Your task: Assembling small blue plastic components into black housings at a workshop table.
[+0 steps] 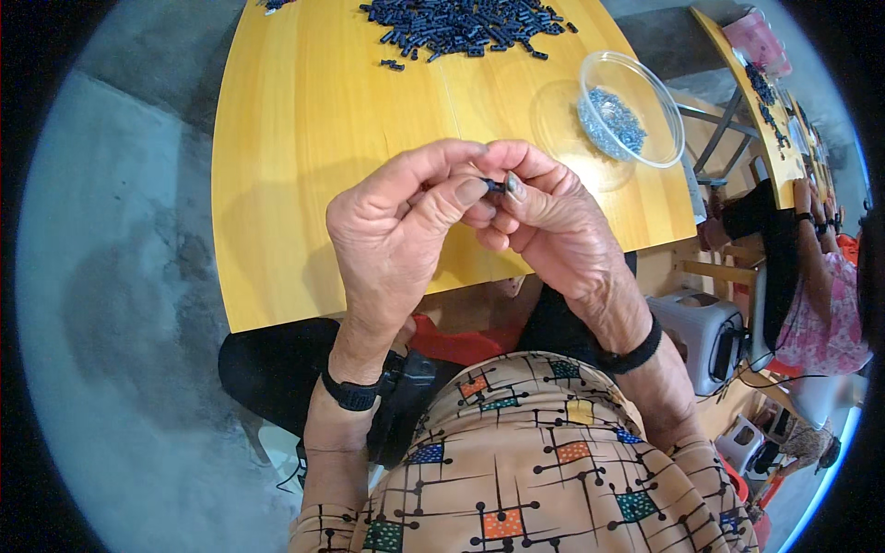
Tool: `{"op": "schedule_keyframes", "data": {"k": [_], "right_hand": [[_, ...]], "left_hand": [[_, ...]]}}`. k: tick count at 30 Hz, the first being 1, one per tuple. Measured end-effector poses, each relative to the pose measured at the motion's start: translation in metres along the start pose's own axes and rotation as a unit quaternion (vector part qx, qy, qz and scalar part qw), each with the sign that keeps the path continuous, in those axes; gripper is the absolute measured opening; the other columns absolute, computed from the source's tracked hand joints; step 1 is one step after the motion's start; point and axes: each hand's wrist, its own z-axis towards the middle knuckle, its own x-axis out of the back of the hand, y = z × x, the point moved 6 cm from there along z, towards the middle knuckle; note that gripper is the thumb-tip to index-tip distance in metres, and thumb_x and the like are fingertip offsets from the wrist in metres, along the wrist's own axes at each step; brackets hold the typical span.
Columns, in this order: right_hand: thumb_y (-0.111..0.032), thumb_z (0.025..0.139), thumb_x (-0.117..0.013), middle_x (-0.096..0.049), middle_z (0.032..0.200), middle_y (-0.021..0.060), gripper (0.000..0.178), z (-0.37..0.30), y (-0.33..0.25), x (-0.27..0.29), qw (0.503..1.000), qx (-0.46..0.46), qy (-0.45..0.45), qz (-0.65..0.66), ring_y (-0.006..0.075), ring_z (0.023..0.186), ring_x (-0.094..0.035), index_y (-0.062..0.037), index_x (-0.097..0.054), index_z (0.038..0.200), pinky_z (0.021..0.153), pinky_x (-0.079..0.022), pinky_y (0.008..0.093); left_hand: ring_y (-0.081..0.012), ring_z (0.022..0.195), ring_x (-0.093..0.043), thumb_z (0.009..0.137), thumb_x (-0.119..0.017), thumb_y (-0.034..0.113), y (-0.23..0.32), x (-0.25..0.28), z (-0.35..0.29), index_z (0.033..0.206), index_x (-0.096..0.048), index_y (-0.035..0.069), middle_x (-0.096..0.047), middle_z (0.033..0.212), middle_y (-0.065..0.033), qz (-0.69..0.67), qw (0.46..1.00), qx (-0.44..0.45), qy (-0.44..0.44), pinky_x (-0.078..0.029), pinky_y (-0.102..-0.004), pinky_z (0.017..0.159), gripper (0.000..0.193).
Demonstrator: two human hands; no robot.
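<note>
Both of my hands meet above the near part of the yellow wooden table (304,157). Between their fingertips is a small black plastic part (494,185), mostly hidden by the fingers. My left hand (401,217) pinches its left end between thumb and fingers. From the other side, my right hand (562,221) grips it with the thumb pressed on its right end. Whether a second, smaller piece sits in the fingers cannot be made out.
A heap of small black plastic parts (461,26) covers the table's far middle. Right of it stands a clear round tub (678,138) holding many small shiny bluish pieces (613,124). At another table (784,175) on the right sits a person in a pink patterned top (825,309). A grey plastic stool (696,336) stands beside my table.
</note>
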Motion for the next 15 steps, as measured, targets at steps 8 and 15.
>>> {"op": "schedule_keyframes", "data": {"k": [8, 15], "right_hand": [[-0.021, 0.086, -0.061, -0.06, 0.087, 0.0001, 0.034, 0.0, -0.007, -0.012, 0.985, 0.068, -0.035, -0.152, 0.0068, 0.071, -0.051, -0.0016, -0.058, 0.114, 0.064, -0.043, 0.0208], [-0.022, 0.086, -0.062, -0.055, 0.085, -0.0004, 0.034, -0.001, -0.015, -0.009, 0.953, 0.161, -0.041, -0.254, 0.0073, 0.076, -0.051, 0.0, -0.06, 0.113, 0.069, -0.042, 0.0214]], "left_hand": [[-0.0123, 0.062, -0.063, 0.082, -0.065, 0.005, -0.009, -0.004, 0.002, 0.117, -0.052, -0.004, -0.066, 0.076, -0.0109, -0.202, 0.977, 0.072, 0.016, -0.052, -0.0226, 0.056, 0.039], [-0.0143, 0.06, -0.063, 0.082, -0.066, 0.007, -0.025, -0.01, -0.004, 0.112, -0.054, -0.006, -0.066, 0.076, -0.0114, -0.255, 0.96, 0.103, 0.048, -0.052, -0.0238, 0.054, 0.035]]}}
